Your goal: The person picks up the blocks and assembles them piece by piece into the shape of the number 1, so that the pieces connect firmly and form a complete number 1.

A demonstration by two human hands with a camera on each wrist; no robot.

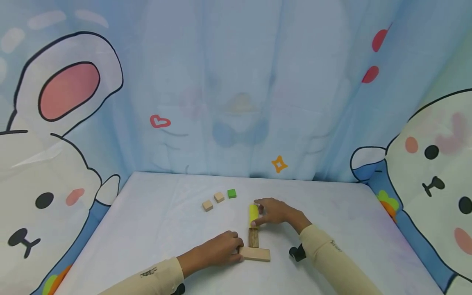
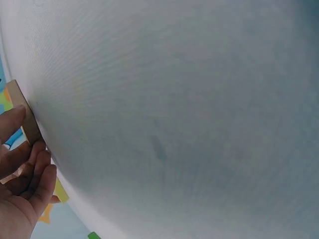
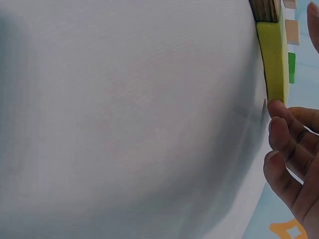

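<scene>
A pale wooden plank (image 1: 256,255) lies crosswise on the white table, and my left hand (image 1: 221,249) holds its left end between thumb and fingers. The left wrist view shows the thumb on one long side of the plank (image 2: 25,114). From the plank's far side a darker brown wooden block (image 1: 253,237) runs away from me. Beyond it, end to end, lies a yellow block (image 1: 253,213). My right hand (image 1: 274,211) spans the yellow block from the right, one fingertip at its far end and the thumb near its near end. The other fingers hang past it in the right wrist view.
Two small wooden cubes (image 1: 207,205) and a green block (image 1: 231,193) sit farther back, left of the yellow block. White cloth (image 1: 158,246) covers the table. Behind its back edge hangs a light blue curtain (image 1: 236,82) printed with cartoon animals.
</scene>
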